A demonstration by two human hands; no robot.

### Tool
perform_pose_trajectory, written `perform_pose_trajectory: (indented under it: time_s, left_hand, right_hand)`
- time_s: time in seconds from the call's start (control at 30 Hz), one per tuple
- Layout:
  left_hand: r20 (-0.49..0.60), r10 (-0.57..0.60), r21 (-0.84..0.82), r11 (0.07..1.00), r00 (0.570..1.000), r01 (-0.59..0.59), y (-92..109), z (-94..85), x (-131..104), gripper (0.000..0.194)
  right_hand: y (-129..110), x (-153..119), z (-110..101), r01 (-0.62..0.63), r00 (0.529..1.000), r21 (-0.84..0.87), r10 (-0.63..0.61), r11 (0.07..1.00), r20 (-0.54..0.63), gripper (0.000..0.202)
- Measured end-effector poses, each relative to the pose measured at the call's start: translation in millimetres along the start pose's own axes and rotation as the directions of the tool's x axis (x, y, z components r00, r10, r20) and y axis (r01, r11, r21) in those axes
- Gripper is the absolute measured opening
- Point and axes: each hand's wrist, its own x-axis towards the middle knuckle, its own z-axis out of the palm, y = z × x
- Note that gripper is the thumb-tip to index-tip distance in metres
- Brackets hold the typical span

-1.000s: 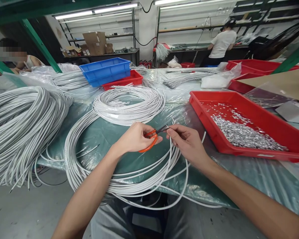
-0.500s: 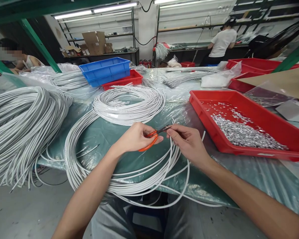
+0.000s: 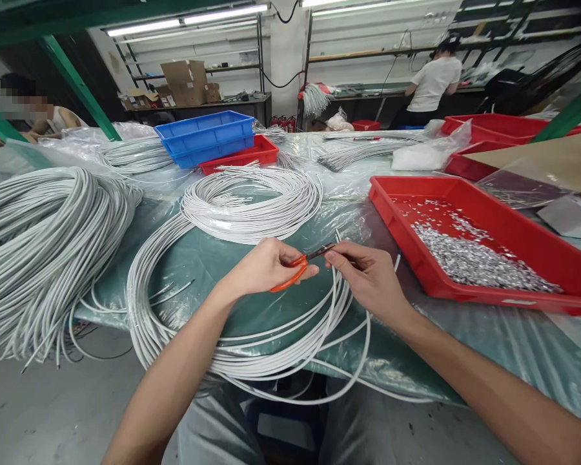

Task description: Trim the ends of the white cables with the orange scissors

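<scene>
My left hand [image 3: 261, 266] is closed around the orange handles of a pair of scissors [image 3: 289, 281]. Their dark blades point right and reach the fingertips of my right hand [image 3: 370, 276]. Those fingers are pinched on the end of a white cable [image 3: 368, 342], right at the blade tips; the very end is mostly hidden by the fingers. Below both hands lies a loose coil of white cables [image 3: 266, 367], some of which rise up beside my right hand. Just beyond, a second, tighter coil of white cables [image 3: 252, 226] rests partly on the first.
A big bundle of grey-white cables [image 3: 48, 252] hangs over the table's left edge. On the right, a red tray [image 3: 416, 284] holds many small shiny metal pieces [image 3: 474, 258]. Blue bins [image 3: 206, 139] stand at the back. Two people work farther off, one in a white shirt [image 3: 433, 84].
The lower orange handle has shifted slightly up, towards the other handle. Both hands stay in nearly the same place.
</scene>
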Motion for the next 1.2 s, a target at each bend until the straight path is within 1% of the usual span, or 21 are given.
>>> perform_pose_trajectory:
  time_s: [0.13, 0.3, 0.5, 0.67, 0.77, 0.93, 1.03, 1.2]
  left_hand:
    - [-0.004, -0.002, -0.019, 1.0, 1.0, 0.001, -1.2, -0.3, -0.4, 0.038]
    - [-0.002, -0.002, -0.028, 1.0, 1.0, 0.002, -1.1, -1.5, -0.8, 0.038]
    - [0.023, 0.004, -0.027, 1.0, 1.0, -0.003, 0.1, -1.7, -1.6, 0.036]
    - [0.03, -0.007, -0.04, 0.999, 1.0, 0.008, 0.7, -1.6, -1.8, 0.035]
    - [0.041, -0.015, -0.046, 0.999, 0.999, 0.016, -0.1, -1.8, -1.3, 0.035]
    - [0.05, -0.026, -0.041, 0.999, 0.998, 0.028, -1.3, -1.8, -1.1, 0.037]
    - [0.046, -0.027, -0.021, 0.999, 0.999, 0.028, -1.3, -2.3, -1.3, 0.037]
    - [0.045, -0.026, -0.004, 1.0, 0.999, 0.027, -0.8, -3.5, -1.4, 0.037]
  right_hand:
    - [-0.4, 0.5, -0.8, -0.016, 1.0, 0.029, 0.016, 0.999, 0.023, 0.026]
    - [-0.3, -0.7, -1.9, -0.11, 0.991, 0.148, 0.098, 0.983, 0.09, 0.032]
    - [-1.8, 0.9, -4.0, -0.131, 0.991, 0.178, 0.124, 0.975, 0.054, 0.024]
    - [-0.5, 2.8, -8.0, -0.25, 0.965, 0.255, 0.22, 0.934, 0.139, 0.028]
    - [-1.4, 3.6, -8.9, -0.289, 0.955, 0.281, 0.256, 0.915, 0.148, 0.031]
    - [-4.5, 4.5, -8.1, -0.302, 0.952, 0.313, 0.268, 0.901, 0.147, 0.034]
    - [-3.6, 4.9, -7.9, -0.29, 0.955, 0.309, 0.253, 0.906, 0.154, 0.035]
    - [-2.5, 4.7, -9.2, -0.168, 0.98, 0.231, 0.137, 0.958, 0.147, 0.029]
